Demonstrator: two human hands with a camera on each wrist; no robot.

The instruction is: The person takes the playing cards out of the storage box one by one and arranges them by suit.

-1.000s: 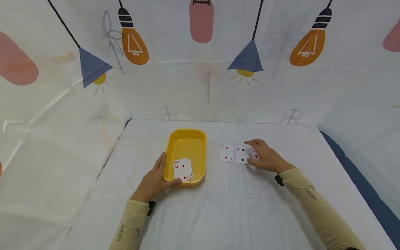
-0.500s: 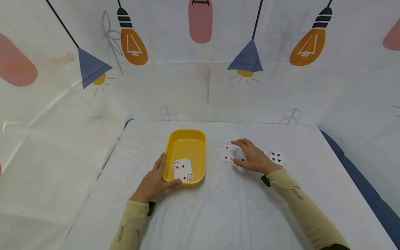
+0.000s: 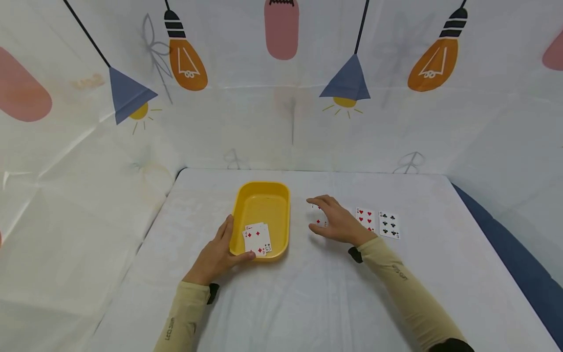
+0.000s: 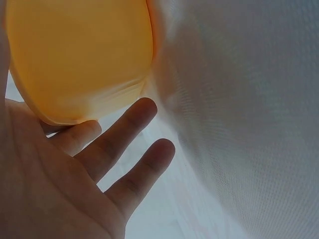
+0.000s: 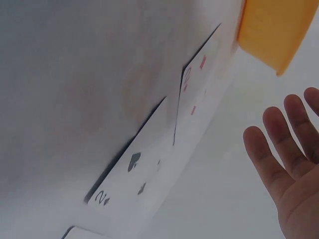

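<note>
My left hand (image 3: 216, 255) holds the near left corner of a yellow tray (image 3: 285, 215), thumb at the front rim and fingers along its outer side. Inside the tray lie several overlapping playing cards (image 3: 255, 240), a diamond card on top. With fingers spread, my right hand (image 3: 340, 222) hovers over the two of diamonds (image 3: 319, 222), partly covering it; nothing is in its grasp. A two of spades (image 5: 134, 164) shows beside the two of diamonds in the right wrist view; the hand hides it from the head view.
Right of my right hand lie a hearts card (image 3: 365, 217) and a six of clubs (image 3: 389, 225), face up on the white-covered table (image 3: 281, 303). A white printed curtain (image 3: 246, 122) hangs behind the table. Dark blue fabric (image 3: 506, 244) borders its right side.
My right hand has moved left along the row of cards, from the hearts card to the two of diamonds, uncovering the hearts card and six of clubs. The left hand and tray stay put.
</note>
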